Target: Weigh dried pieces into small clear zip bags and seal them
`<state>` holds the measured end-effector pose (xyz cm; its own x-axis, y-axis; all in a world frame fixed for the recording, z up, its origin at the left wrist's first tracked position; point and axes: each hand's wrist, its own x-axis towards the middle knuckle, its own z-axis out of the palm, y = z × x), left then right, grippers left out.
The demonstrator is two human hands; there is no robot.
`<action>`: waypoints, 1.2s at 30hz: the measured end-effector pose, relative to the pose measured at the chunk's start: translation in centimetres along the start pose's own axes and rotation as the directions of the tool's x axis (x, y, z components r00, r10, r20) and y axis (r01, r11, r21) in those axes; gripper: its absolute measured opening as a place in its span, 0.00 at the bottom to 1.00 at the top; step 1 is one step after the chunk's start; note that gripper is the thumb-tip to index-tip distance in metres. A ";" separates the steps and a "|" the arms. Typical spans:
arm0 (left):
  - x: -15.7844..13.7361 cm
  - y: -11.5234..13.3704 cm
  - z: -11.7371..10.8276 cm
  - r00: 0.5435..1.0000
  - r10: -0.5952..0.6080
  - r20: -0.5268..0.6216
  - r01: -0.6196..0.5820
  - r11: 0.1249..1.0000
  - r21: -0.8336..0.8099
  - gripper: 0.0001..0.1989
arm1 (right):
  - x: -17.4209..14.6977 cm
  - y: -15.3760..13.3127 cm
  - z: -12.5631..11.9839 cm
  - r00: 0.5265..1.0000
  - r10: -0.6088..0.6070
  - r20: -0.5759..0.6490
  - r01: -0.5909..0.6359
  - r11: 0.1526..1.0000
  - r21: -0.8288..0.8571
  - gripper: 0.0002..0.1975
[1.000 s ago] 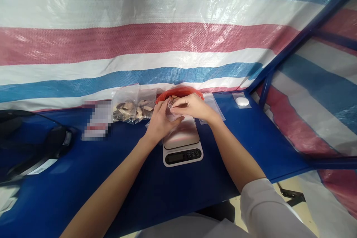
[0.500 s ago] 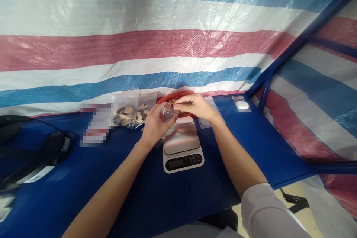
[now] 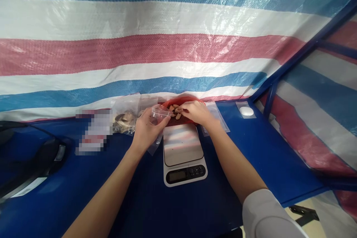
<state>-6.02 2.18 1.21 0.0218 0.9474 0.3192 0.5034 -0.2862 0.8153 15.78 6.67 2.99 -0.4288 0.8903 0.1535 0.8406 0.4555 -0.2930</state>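
While the left hand (image 3: 146,128) grips a clear plastic cup (image 3: 160,113), the right hand (image 3: 195,112) touches brown pieces (image 3: 177,116) in the red container (image 3: 181,99), twelve o'clock from the digital scale (image 3: 184,147). Apparently picking; can't tell if pinched shut. Calls for sure fingertips.

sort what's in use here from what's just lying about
Seemingly in use:
open clear bag in the left hand
brown pieces at the right hand, in the red container
digital scale, probably

Apparently just lying about:
filled bag, left
flat clear bag, right
white rounded object
black device, far left
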 end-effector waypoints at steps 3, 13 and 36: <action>0.0 -0.1 0.1 0.999 0.023 -0.031 -0.022 0.999 0.041 0.28 | 0.0 0.2 0.7 1.000 0.004 -0.025 -0.005 0.999 -0.048 0.16; -0.1 0.0 0.5 0.998 0.060 -0.027 -0.058 0.996 0.075 0.24 | 0.6 -0.2 2.6 0.997 0.076 0.017 -0.073 0.990 -0.119 0.19; -0.1 0.2 0.5 1.000 0.028 -0.001 -0.028 0.998 0.057 0.25 | 0.5 0.6 2.6 0.998 0.062 0.003 -0.062 0.993 -0.098 0.16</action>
<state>-5.49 2.05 1.11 0.0349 0.9389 0.3425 0.5509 -0.3040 0.7772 15.22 7.41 0.44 -0.3767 0.9169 0.1317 0.8939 0.3971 -0.2079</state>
